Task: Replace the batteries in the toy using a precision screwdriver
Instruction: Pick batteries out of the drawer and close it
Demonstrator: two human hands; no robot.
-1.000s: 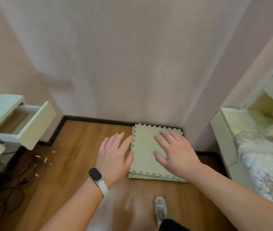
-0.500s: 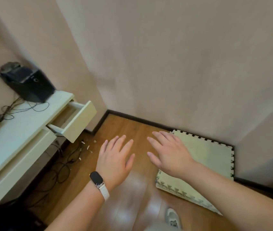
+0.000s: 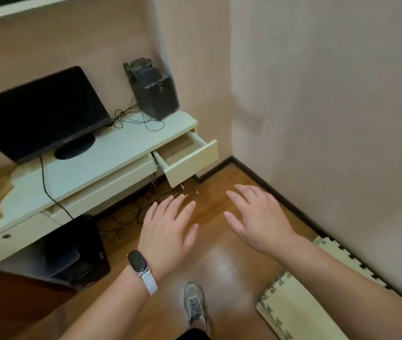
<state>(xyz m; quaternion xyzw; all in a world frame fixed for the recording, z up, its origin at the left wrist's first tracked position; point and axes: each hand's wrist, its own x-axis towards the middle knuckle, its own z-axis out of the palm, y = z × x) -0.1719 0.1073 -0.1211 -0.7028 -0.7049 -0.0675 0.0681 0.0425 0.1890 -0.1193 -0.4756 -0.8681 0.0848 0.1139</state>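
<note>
No toy, batteries or screwdriver show in the head view. My left hand (image 3: 168, 229), with a dark smart band on a white strap at the wrist, is held out over the wooden floor with its fingers spread and holds nothing. My right hand (image 3: 258, 217) hovers beside it, palm down, fingers straight and empty. A white desk (image 3: 111, 155) stands to the left, and its right drawer (image 3: 190, 158) is pulled open; the drawer's inside looks bare from here.
On the desk stand a black monitor (image 3: 38, 111) and a dark speaker (image 3: 153, 92) with loose cables. More cables and a black box (image 3: 77, 253) lie under the desk. A pale foam mat (image 3: 300, 305) lies bottom right by the wall. My shoe (image 3: 195, 305) shows below.
The view has swung left from the foam mat to the desk and open drawer. Both hands stay open and empty, now over bare floor instead of over the mat.
</note>
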